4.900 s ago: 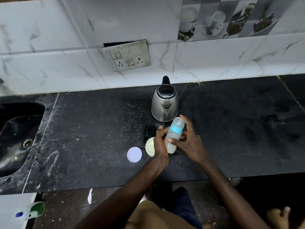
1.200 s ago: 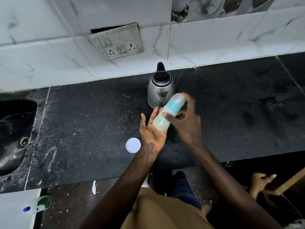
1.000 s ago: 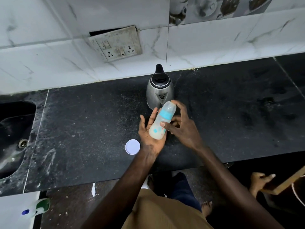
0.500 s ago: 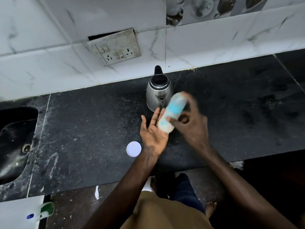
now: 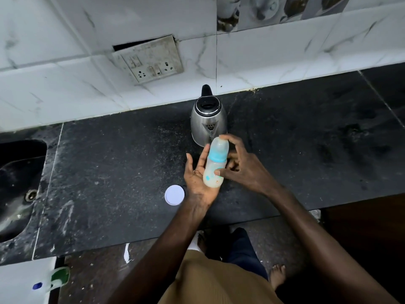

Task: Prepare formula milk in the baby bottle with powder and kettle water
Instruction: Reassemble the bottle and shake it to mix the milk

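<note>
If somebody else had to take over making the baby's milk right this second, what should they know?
Right hand: fingers wrapped around the baby bottle, cap on, cloudy milk inside.
Left hand: open and flat, palm against the bottle's base.
Kettle: upright on the counter just behind the hands.
White lid: lying on the counter left of the left hand. The powder tub is not visible.
Done: powder and water appear to be in, bottle closed.
Left: probably finish mixing, then put the lid back on the tub.

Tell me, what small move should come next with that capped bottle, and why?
Probably another shake or tap: the right hand grips the capped baby bottle against the open left palm, and its cloudy contents may need mixing.
</note>
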